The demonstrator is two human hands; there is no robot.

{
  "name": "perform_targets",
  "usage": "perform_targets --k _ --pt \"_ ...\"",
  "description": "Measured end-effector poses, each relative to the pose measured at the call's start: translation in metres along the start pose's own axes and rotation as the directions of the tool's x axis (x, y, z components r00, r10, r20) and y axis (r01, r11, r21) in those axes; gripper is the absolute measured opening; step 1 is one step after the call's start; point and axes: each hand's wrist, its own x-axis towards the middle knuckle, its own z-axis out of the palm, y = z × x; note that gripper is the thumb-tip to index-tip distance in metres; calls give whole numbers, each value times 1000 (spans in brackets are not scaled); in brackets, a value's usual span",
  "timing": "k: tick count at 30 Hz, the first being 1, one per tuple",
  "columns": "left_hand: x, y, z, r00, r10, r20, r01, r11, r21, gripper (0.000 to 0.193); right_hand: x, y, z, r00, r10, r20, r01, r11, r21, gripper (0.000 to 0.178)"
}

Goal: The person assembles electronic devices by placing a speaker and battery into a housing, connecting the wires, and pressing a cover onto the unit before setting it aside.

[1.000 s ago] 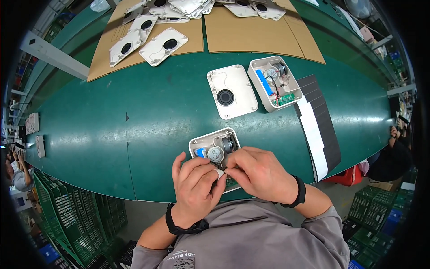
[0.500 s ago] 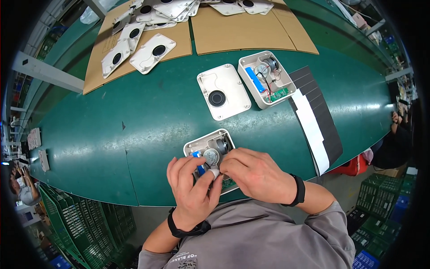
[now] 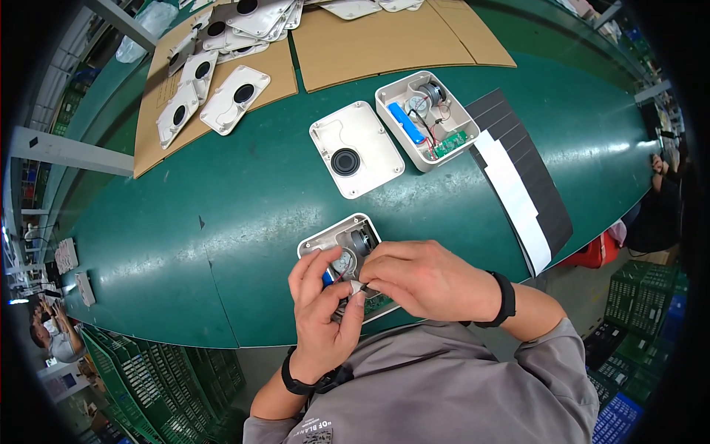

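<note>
Right in front of me lies an open white plastic housing (image 3: 313, 243), largely covered by my hands. In it show a black-and-grey speaker driver (image 3: 362, 242), a round silver part (image 3: 342, 263), a blue cylindrical battery (image 3: 328, 278) and a green circuit board (image 3: 379, 302). My left hand (image 3: 324, 305) pinches a small white piece (image 3: 356, 286) above the housing, thumb and forefinger closed. Against it, my right hand (image 3: 423, 277) has its fingertips pinched together. A thin dark bit shows between the two hands; what exactly the right fingers hold is too small to make out.
Beyond the housing, a white cover plate (image 3: 366, 140) lies beside a second open housing (image 3: 390, 118). Black strips with white backing (image 3: 521, 196) lie to the right. More cover plates sit on cardboard (image 3: 384, 44) at the back. Green crates (image 3: 159, 377) stand below the table's left edge.
The fingertips of both hands have shifted slightly, and a dark bit now shows beside the white piece. My view has turned a little; the housings and cover plate keep their places on the table.
</note>
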Motion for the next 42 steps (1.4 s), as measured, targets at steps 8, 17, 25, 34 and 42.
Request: perform_targets --k 8,17,25,34,42 --pt "-4 -2 0 1000 19 3 -20 999 28 12 9 2 -8 984 -3 177 20 995 -98 8" --pt "-1 1 -1 1000 9 1 -9 997 71 13 16 1 -12 975 64 212 -43 994 -101 9" --pt "0 2 0 999 -46 2 46 999 16 14 13 4 -6 985 33 170 -19 996 -84 9" --pt "3 2 -3 994 -102 35 104 994 -37 10 -4 4 12 978 -194 -71 178 966 -186 16" --pt "1 -1 -4 993 -109 45 110 994 -21 14 -8 6 18 963 -229 -144 199 960 -196 16"
